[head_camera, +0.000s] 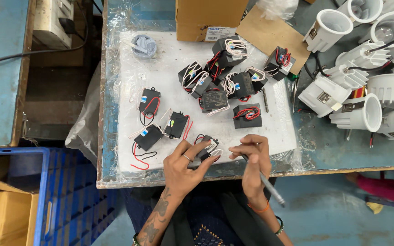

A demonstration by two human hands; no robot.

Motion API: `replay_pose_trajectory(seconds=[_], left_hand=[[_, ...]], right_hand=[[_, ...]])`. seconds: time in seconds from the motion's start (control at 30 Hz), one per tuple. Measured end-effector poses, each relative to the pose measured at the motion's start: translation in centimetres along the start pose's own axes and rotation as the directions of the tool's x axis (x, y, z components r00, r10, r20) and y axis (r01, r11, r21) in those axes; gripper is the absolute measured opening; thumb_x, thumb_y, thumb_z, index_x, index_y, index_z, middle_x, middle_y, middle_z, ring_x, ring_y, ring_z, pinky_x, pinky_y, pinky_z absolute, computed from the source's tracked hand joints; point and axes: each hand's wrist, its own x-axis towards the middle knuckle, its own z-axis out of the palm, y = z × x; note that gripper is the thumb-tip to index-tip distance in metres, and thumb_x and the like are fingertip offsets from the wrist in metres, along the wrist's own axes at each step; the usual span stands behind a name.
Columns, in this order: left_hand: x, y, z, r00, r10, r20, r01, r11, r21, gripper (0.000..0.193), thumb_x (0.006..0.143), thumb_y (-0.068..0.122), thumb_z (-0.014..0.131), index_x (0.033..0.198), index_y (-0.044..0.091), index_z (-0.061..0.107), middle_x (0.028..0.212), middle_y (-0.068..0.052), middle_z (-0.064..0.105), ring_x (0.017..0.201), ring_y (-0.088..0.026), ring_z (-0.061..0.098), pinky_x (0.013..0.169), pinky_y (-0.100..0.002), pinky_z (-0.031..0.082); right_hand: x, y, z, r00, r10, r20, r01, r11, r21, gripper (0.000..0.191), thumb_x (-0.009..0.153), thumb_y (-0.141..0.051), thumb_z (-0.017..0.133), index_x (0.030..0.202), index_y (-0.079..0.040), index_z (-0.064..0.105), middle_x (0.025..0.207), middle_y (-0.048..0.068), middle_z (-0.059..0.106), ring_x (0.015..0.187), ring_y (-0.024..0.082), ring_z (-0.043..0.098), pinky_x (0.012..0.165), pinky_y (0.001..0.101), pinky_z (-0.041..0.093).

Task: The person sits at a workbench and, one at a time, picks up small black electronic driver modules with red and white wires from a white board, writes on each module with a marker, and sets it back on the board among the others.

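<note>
Black driver box [207,148] sat at worktop's [160,68] front edge, left hand [185,166] closed around it. Right hand [251,159] pinched thin screwdriver [265,182], tip near box. Likely fastening step; next move needs tip seated squarely. More boxes [215,86] lay mid-worktop, white lamp housings [365,68] at right edge.

Driver box [207,146]: small black plastic box with a pale label on top and thin red and white wires trailing from its ends. It lay tilted at the near edge of the white sheet on the worktop [343,146], gripped by the left hand [185,166], fingers curled over its near side.

Slim tool [263,178]: thin grey rod, pen-like, held in the right hand [251,159]. Its shaft slanted back toward the person, its tip beside the box; contact could not be judged.
</note>
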Motion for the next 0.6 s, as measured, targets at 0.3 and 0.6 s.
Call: replay_pose_trajectory(seconds=[0.3, 0.6], left_hand=[[0.0, -0.6, -0.3, 0.999, 0.031, 0.026, -0.033, 0.997, 0.068, 0.041, 0.077, 0.029, 0.087, 0.112, 0.013, 0.074, 0.077, -0.002, 0.063, 0.056, -0.018, 0.062, 0.05, -0.033, 0.049], [-0.2, -1.2, -0.6, 0.999, 0.045, 0.01, -0.046, 0.996, 0.075, 0.043, 0.08, 0.025, 0.083, 0.118, 0.013, 0.07, 0.089, -0.003, 0.068, 0.06, -0.021, 0.065, 0.051, -0.033, 0.051]], right_hand=[[0.6, -0.5, 3.2, 0.988, 0.09, 0.127, -0.107, 0.985, 0.136, 0.008, 0.094, 0.004, 0.063, 0.101, 0.006, 0.062, 0.114, 0.014, 0.055, 0.089, 0.015, 0.066, 0.08, 0.0284, 0.058], [0.4, 1.9, 4.3, 0.991, 0.107, 0.08, -0.123, 0.965, 0.23, 0.005, 0.093, 0.006, 0.06, 0.097, 0.004, 0.06, 0.108, 0.012, 0.055, 0.085, 0.015, 0.063, 0.079, 0.0277, 0.056]])
